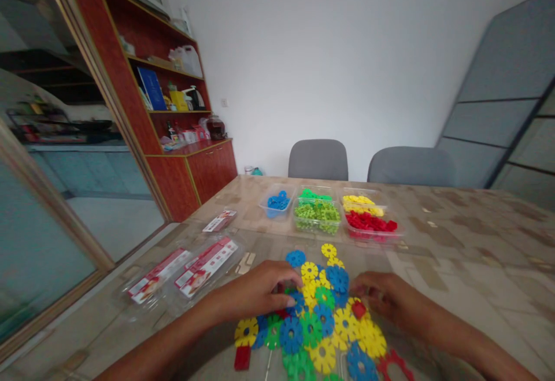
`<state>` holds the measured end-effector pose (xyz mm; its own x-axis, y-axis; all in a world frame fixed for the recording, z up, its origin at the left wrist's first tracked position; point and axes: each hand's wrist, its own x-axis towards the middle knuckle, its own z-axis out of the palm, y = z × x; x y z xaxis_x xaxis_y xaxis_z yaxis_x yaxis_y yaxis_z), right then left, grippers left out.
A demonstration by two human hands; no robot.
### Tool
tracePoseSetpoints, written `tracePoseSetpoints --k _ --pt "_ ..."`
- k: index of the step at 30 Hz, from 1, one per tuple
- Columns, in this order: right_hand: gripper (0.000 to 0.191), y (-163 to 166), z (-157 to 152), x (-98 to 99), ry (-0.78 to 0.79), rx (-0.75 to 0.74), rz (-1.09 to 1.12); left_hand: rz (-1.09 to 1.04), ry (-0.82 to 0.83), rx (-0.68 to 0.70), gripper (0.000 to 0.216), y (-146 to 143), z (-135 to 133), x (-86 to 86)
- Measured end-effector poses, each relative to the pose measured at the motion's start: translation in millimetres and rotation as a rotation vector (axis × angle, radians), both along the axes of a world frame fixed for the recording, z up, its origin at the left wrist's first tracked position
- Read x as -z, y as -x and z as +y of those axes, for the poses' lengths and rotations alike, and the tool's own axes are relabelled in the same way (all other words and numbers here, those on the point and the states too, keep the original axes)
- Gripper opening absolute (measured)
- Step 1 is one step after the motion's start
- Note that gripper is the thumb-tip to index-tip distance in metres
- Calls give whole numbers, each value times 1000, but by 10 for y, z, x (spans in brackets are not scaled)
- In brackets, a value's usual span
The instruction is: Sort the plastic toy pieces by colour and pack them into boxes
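A loose pile of notched plastic discs lies on the table in front of me, among them a blue disc (291,335), a green disc (311,328) and a yellow disc (323,355). My left hand (264,289) rests at the pile's left side, thumb and fingers apart around the edge of some blue and yellow discs. At the right side my right hand (381,294) has its fingers loosely bent, close to a blue disc (337,279) and a small red piece (359,310). No held piece shows in either hand.
Behind the pile stand clear tubs: one with blue pieces (278,200), one with light green pieces (317,214), one with red pieces (370,224), and others with green and yellow. Clear plastic packages (206,266) with printed labels lie at left. Two grey chairs (318,159) stand beyond the table.
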<state>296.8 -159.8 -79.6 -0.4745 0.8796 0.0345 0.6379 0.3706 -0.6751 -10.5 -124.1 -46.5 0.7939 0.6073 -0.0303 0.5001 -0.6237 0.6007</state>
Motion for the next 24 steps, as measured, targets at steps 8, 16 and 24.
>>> tracePoseSetpoints --k 8,16,24 --pt "30 212 148 60 -201 -12 31 -98 -154 -158 50 -38 211 208" --pt "30 305 36 24 -108 -82 60 -73 -61 -50 45 -89 196 242" --pt "28 154 48 106 6 48 54 2 -30 -81 24 207 223 36"
